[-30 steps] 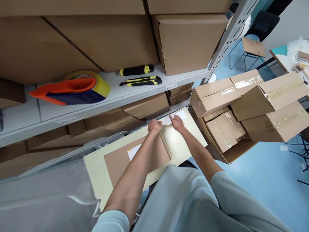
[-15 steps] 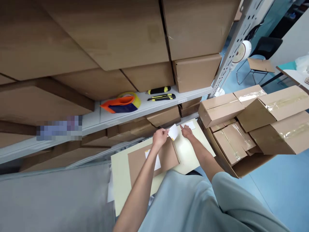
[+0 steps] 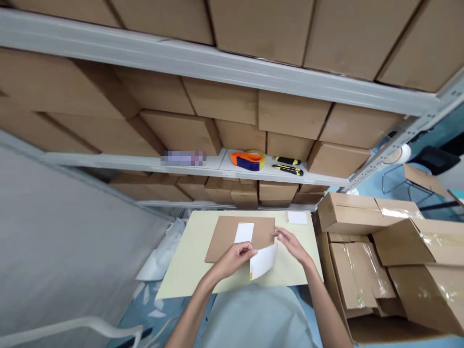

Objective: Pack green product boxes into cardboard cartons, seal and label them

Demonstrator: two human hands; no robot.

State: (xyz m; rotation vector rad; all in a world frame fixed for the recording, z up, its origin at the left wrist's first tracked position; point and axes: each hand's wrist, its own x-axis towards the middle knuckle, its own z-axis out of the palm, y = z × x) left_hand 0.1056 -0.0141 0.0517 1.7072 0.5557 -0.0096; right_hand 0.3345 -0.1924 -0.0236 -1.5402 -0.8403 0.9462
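Note:
My left hand [image 3: 235,257] pinches a white label [image 3: 263,263] by its upper left corner. The label hangs slightly curved, with a small yellow patch at its lower left. My right hand [image 3: 292,243] is at the right edge of a flat cardboard box [image 3: 225,233], near the label's right corner, fingers stretched out and apart. Whether those fingertips touch the box I cannot tell. Another white label [image 3: 244,232] lies on top of the box. Beyond my right hand, white labels or a small stack of them [image 3: 297,218] rest on the pale yellow tabletop [image 3: 186,263].
On the shelf [image 3: 213,166] ahead lie an orange and blue tape dispenser [image 3: 248,160] and two yellow-black utility knives [image 3: 287,165]. Cardboard boxes fill the shelving. To the right stands a large open carton [image 3: 335,280] holding smaller boxes. White paper scraps [image 3: 163,253] are at the left.
My left hand has brought the label nearer my body, in front of the box. My right hand has drawn back from the labels at the far right to the box's edge. The view has shifted.

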